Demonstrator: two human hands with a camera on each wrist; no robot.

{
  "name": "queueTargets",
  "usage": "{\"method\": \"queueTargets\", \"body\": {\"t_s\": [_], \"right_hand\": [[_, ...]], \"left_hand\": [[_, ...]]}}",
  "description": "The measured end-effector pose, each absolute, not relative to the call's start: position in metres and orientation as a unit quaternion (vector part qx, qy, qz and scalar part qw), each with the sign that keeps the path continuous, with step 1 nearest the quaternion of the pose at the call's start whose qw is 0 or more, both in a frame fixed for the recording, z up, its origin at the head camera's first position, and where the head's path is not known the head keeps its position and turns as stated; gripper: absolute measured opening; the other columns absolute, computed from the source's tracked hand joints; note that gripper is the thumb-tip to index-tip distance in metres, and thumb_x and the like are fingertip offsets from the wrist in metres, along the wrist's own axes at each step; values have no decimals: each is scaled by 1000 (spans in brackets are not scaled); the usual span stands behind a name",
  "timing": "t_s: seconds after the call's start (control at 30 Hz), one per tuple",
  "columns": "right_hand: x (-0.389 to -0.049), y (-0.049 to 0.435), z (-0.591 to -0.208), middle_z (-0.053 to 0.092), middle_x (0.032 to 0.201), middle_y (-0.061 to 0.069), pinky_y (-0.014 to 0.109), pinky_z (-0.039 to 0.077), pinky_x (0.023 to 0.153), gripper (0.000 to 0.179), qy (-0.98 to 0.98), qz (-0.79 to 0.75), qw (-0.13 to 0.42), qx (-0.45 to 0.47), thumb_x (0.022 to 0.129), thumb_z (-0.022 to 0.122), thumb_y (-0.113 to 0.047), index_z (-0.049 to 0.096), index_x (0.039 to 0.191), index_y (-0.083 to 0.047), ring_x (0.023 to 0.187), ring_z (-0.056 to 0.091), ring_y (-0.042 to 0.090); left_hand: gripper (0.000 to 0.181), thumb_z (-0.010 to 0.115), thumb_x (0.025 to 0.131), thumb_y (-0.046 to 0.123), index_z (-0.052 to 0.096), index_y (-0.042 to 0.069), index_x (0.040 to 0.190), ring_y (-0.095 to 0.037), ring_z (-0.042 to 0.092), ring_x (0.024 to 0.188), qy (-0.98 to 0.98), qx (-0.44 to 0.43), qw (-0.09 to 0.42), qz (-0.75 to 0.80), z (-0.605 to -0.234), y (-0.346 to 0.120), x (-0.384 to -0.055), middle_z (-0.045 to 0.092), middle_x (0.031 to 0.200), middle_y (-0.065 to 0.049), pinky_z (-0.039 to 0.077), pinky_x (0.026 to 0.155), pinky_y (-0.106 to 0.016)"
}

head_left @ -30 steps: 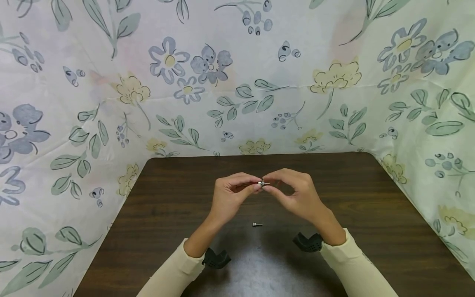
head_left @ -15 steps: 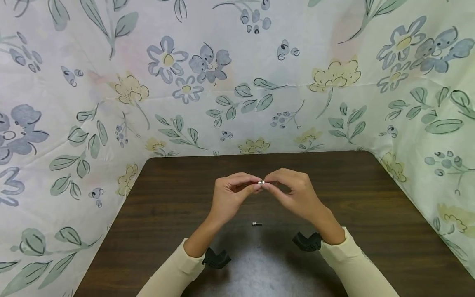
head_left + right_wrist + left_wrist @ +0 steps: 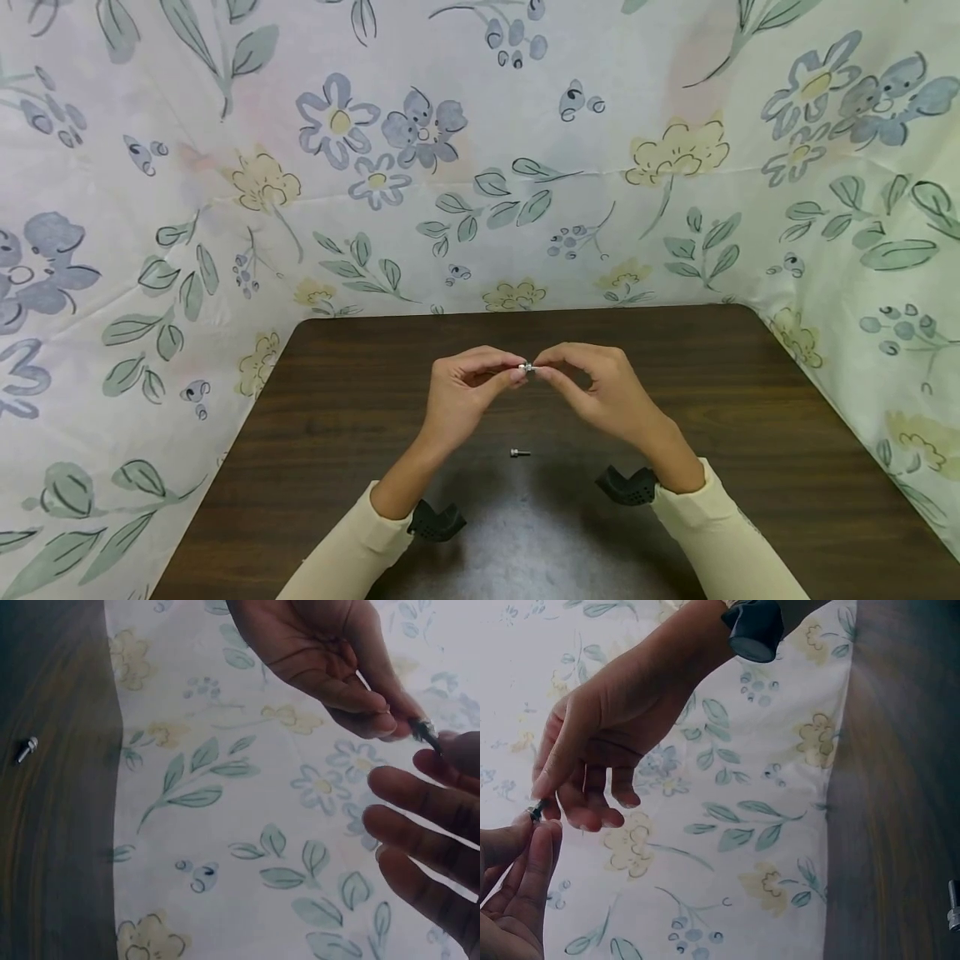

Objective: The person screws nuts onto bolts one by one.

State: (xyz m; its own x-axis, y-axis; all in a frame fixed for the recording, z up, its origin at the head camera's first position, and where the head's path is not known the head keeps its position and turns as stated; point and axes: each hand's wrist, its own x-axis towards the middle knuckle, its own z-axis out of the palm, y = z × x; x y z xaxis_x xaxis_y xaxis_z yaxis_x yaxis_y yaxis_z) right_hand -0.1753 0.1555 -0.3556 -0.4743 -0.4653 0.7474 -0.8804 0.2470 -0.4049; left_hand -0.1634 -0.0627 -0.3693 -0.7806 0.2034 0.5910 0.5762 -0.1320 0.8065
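Above the table, my left hand (image 3: 463, 392) pinches a small metal bolt (image 3: 527, 367) by its head end, between thumb and forefinger. From the other side, my right hand (image 3: 600, 387) pinches the bolt's thin shank with thumb and forefinger tips. The shank points right, and a wider ring-like part shows on the bolt. In the right wrist view the dark shank of the bolt (image 3: 425, 733) runs between both sets of fingertips, while the right hand's other fingers (image 3: 424, 806) are spread. A second bolt (image 3: 520, 453) lies on the table below the hands, head to the left.
The dark wood-grain table (image 3: 360, 467) has rounded far corners. Floral cloth (image 3: 480, 233) hangs behind it and along both sides. Black wrist devices (image 3: 628, 486) sit at both cuffs of the cream sleeves (image 3: 352, 542).
The right fingertips closed in over the bolt's shank half a second ago; now they have drawn back slightly right, showing more of it. The left hand and the table bolt stay nearly still.
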Motion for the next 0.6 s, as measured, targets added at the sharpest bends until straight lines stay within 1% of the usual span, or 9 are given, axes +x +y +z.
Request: {"method": "queueTargets", "body": {"t_s": [0.1,0.23,0.27,0.33,0.47,0.6], "right_hand": [[-176,154,-355,73,94,-4,17,53,68,6,-742,421,250,458,98,71,-15,74,101,-11,76,65,6],[-177,153,-355,73,93,-4,17,53,67,12,-738,423,254,459,100,68,-22,74,100,-11,76,65,6],[-177,153,-355,73,93,-4,17,53,66,11,-739,423,255,458,100,69,-20,74,99,-11,76,65,6],[-177,153,-355,73,92,-4,17,53,66,3,-742,421,258,453,96,72,-12,73,99,-10,75,64,6],[-177,153,-355,73,90,1,16,52,64,14,-745,420,260,448,88,76,2,73,98,-8,74,64,6],[-178,151,-357,73,87,3,17,52,63,20,-741,420,264,452,82,78,7,74,96,-6,73,64,6]], "left_hand": [[11,75,90,-2,77,-3,101,-27,74,79,-646,-303,135,-688,-369,-63,-164,73,93,-14,63,74,-43],[13,77,88,-2,77,-2,102,-28,74,81,-650,-302,128,-686,-369,-64,-165,74,95,-13,63,74,-42],[15,77,88,-2,77,-1,102,-29,74,81,-652,-301,126,-685,-369,-65,-165,74,95,-13,63,73,-42],[19,79,87,0,78,1,105,-28,74,83,-657,-297,122,-682,-369,-65,-166,74,97,-11,63,72,-40],[25,81,85,-1,76,2,109,-28,73,87,-661,-303,118,-676,-369,-66,-167,73,103,-9,63,72,-41],[24,80,84,-5,76,1,107,-28,73,89,-655,-322,119,-673,-370,-66,-168,71,106,-11,63,73,-42]]}}
